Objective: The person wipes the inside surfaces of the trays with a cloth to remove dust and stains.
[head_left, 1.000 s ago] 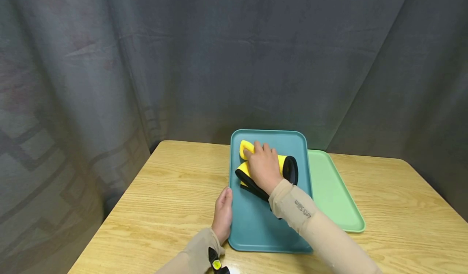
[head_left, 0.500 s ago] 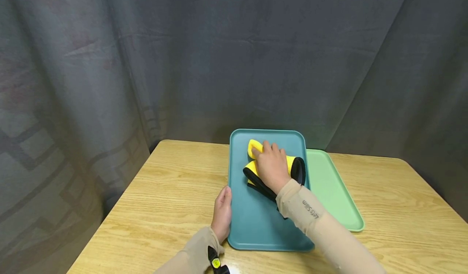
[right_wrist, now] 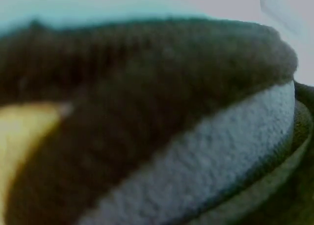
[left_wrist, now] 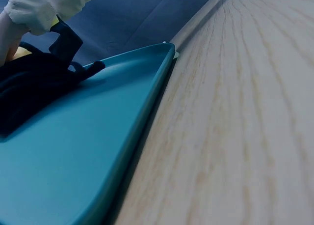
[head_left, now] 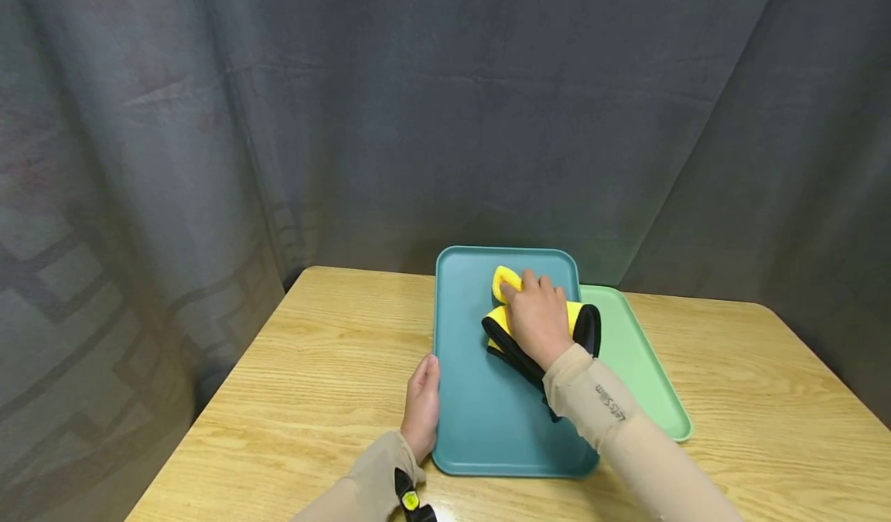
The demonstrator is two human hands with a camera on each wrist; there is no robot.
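A yellow cloth with black edging (head_left: 511, 344) lies bunched on the teal tray (head_left: 480, 429), in the tray's right half. My right hand (head_left: 537, 317) grips it from above, thumb against a yellow fold and fingertips pointing away from me. My left hand (head_left: 421, 406) holds the tray's left edge, thumb along the rim; its other fingers are mostly hidden. In the left wrist view the dark side of the cloth (left_wrist: 39, 82) shows on the tray. The right wrist view is filled by the cloth's folds (right_wrist: 196, 161), yellow, black and grey.
A light green tray (head_left: 640, 383) lies on the right, partly covered by the teal tray and my right sleeve. Both are on a wooden table (head_left: 334, 352). Behind the table hangs a grey curtain (head_left: 487, 120).
My right hand has moved the cloth rightward across the teal tray, so that its fold now overlaps the tray's right rim in view. The left hand has stayed at the left edge.
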